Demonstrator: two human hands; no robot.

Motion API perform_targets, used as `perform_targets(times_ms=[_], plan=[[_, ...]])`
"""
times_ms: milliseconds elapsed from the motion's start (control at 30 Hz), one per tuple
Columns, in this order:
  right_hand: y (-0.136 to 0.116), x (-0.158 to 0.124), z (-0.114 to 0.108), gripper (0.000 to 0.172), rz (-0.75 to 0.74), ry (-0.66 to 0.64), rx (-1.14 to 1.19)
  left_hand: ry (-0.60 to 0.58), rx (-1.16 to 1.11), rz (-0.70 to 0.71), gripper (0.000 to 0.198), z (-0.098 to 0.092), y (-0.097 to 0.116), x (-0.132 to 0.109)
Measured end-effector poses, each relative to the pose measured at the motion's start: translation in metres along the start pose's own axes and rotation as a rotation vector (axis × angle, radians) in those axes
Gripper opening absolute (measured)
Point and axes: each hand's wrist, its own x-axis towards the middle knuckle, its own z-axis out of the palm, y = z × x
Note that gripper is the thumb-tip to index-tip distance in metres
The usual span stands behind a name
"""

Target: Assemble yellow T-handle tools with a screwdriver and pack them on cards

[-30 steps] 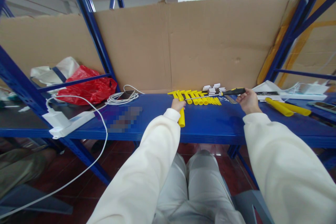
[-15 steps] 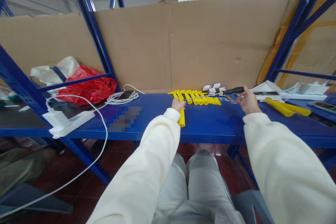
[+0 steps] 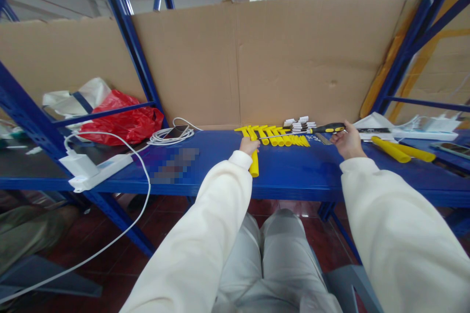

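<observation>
My right hand [image 3: 347, 142] has its fingers closed on the end of a screwdriver [image 3: 328, 128] with a black and yellow handle. The long thin shaft lies nearly level and runs left to my left hand [image 3: 249, 145]. That hand is wrapped round a yellow plastic handle [image 3: 254, 165], whose lower end sticks out below the fist. The tip of the shaft is at my left fingers; exactly where it sits I cannot make out. Behind and right of this hand lies a row of several yellow plastic parts [image 3: 273, 139].
White-and-black small parts [image 3: 299, 123] are stacked behind the row, with tiny metal pieces [image 3: 314, 138] nearby. Two yellow tubes [image 3: 391, 149] lie at the right. Left are a coiled white cable [image 3: 171, 138], a red bag [image 3: 125, 120] and a power strip [image 3: 101, 173]. Cardboard [image 3: 235, 63] stands behind.
The screwdriver handle has turned about its length, so its yellow patches now show. Both hands stay in almost the same place.
</observation>
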Motion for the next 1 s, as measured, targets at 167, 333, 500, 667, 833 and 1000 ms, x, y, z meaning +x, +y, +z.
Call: perform_targets(times_ms=[167, 333, 500, 667, 833, 1000], plan=[[-0.005, -0.006, 0.007, 0.043, 0.050, 0.112, -0.019, 0.001, 0.019, 0.005, 0.020, 0.000, 0.000, 0.000], [-0.001, -0.006, 0.006, 0.059, -0.017, 0.047, -0.067, 0.005, 0.036, -0.001, 0.020, 0.000, -0.001, 0.001], [-0.001, -0.011, 0.009, 0.054, -0.047, 0.147, -0.123, -0.009, 0.041, 0.005, 0.018, 0.000, -0.001, 0.000], [0.001, -0.003, 0.005, 0.055, -0.009, 0.127, -0.100, -0.022, 0.011, 0.011, 0.016, 0.000, -0.001, 0.000], [0.008, 0.010, -0.003, 0.058, -0.020, 0.091, -0.001, -0.016, 0.003, 0.003, 0.017, -0.001, -0.001, -0.001], [0.009, 0.010, -0.005, 0.063, -0.061, 0.050, 0.004, -0.018, 0.004, 0.010, 0.016, -0.001, 0.000, -0.001]])
